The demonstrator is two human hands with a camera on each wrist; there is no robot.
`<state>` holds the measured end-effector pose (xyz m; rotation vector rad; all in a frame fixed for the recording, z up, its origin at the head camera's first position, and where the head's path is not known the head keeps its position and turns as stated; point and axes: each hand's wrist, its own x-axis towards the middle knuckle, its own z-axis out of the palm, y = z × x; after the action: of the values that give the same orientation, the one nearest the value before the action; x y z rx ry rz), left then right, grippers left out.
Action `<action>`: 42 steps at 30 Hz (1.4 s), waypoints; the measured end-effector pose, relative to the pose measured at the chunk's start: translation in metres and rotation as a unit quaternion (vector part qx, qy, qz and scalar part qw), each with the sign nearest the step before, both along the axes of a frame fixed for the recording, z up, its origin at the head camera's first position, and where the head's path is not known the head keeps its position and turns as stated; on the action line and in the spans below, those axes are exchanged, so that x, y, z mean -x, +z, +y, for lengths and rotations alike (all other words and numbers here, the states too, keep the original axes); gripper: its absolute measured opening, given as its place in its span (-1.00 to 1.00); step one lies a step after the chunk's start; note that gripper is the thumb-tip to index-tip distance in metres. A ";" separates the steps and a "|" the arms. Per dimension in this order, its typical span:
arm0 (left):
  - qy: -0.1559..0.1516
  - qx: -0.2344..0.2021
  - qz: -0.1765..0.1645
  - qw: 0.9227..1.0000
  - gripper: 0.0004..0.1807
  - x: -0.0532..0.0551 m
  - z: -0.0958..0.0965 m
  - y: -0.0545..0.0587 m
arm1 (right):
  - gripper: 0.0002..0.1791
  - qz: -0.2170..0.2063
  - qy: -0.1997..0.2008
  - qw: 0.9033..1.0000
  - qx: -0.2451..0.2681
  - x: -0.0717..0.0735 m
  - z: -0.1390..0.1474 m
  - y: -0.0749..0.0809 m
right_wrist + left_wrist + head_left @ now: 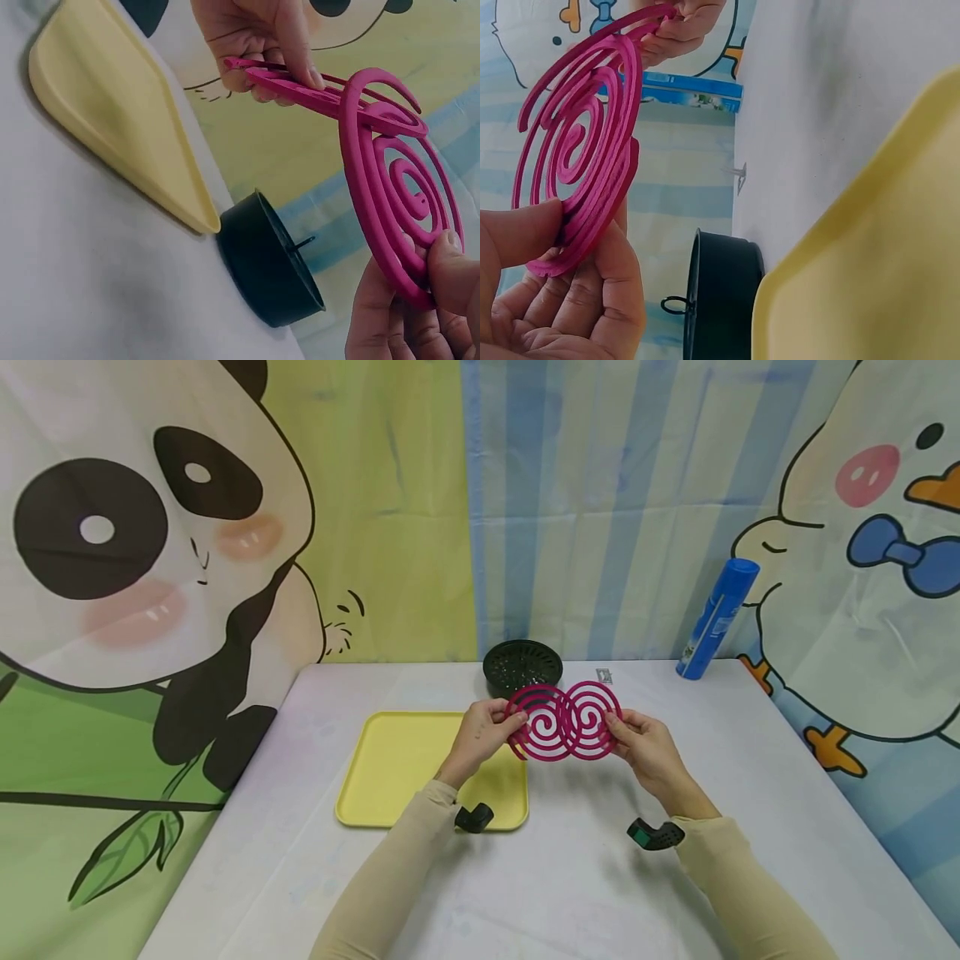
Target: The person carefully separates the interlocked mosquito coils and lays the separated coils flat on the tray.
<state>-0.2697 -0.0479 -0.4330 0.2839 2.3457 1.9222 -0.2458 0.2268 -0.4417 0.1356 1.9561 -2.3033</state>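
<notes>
Two magenta mosquito coils are held up over the table, their inner edges overlapping and passing through each other. The left hand pinches the outer left side of one coil between thumb and curled fingers. On the opposite side, the right hand grips the other mosquito coil the same way. In the right wrist view the two spirals stand at an angle to each other where they cross. Behind the coils is a round black coil holder with a perforated inside.
A yellow tray lies under and left of the left forearm. Near the table's back edge is a small metal stand. A blue can stands at the back right corner. Printed curtains hang behind the table.
</notes>
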 end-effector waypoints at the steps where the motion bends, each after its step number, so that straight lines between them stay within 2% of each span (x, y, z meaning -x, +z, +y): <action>1: -0.001 0.000 0.000 1.000 -0.79 0.000 0.000 0.000 | -0.63 -0.004 0.001 1.000 0.004 0.000 0.000 -0.001; 17: 0.004 -0.006 -0.002 1.000 -0.80 0.000 -0.003 -0.002 | -0.51 -0.004 -0.027 0.999 -0.019 0.004 0.001 -0.007; 31: 0.004 -0.001 -0.001 1.000 -0.80 0.003 -0.009 -0.002 | -0.58 0.007 -0.039 0.999 -0.003 0.004 0.003 -0.007; 42: 0.000 0.002 -0.005 1.000 -0.80 0.002 -0.012 -0.001 | -0.63 0.016 -0.041 0.999 -0.024 0.004 0.003 -0.008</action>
<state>-0.2720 -0.0602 -0.4341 0.2729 2.3436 1.9141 -0.2496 0.2299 -0.4492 0.1874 2.0606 -2.3231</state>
